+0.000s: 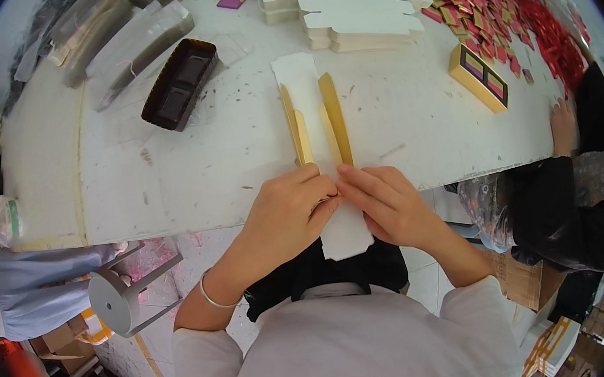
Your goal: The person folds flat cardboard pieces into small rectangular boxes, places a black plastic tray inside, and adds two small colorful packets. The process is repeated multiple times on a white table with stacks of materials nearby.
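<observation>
A carton blank [346, 237], white on its inner face, lies lengthwise in front of me, its near end past the table edge. Its long gold side panels [337, 121] stand folded up, with a channel between them. My left hand [285, 207] has its fingers closed on the near left part of the carton. My right hand [392, 204] pinches the right side, the thumbs and fingertips of both hands almost meeting at the middle. Exactly which flap the fingertips hold is hidden. A small gold box [479, 79] with a dark-framed window stands to the right.
A stack of white carton blanks [355, 4] lies ahead, a dark brown plastic tray [179, 88] at the left by clear plastic packs [129, 48]. Small red and gold pieces [471, 2] heap at the far right beside red shreds [549, 34]. People stand at both sides; a stool [114, 303] is lower left.
</observation>
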The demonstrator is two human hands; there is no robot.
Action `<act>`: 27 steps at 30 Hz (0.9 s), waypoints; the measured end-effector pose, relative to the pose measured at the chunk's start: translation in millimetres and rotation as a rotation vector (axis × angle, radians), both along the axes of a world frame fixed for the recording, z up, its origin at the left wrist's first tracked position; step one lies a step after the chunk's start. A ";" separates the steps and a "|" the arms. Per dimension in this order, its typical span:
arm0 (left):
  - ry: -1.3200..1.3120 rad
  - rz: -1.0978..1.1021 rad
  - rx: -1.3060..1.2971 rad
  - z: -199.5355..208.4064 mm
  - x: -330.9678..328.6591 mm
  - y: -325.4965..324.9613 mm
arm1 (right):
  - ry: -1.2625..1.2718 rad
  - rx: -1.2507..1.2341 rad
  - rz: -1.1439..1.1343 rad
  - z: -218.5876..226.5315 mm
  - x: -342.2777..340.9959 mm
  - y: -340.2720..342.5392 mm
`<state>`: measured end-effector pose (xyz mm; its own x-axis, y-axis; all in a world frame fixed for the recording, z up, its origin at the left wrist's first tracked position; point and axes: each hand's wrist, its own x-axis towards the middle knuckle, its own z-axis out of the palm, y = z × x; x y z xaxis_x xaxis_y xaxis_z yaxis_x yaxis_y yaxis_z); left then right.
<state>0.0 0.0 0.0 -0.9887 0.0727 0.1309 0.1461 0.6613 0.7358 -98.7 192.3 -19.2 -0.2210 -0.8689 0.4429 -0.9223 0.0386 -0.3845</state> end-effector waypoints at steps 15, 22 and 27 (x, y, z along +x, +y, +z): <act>-0.045 0.187 0.522 11.8 1.5 8.5 | -0.786 -0.144 -0.072 17.1 6.6 -19.1; -0.021 0.189 0.335 11.4 -0.9 8.8 | 0.259 -0.052 -0.188 12.0 14.1 -20.6; 0.293 0.212 -0.077 2.9 15.9 20.8 | 0.271 0.084 -0.175 22.9 17.5 -23.4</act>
<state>15.9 20.8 2.9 -0.9042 -0.1092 0.4130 0.1972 0.7510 0.6302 -81.2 168.9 3.7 -0.2544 -0.8642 0.4341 -0.9671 0.2271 -0.1145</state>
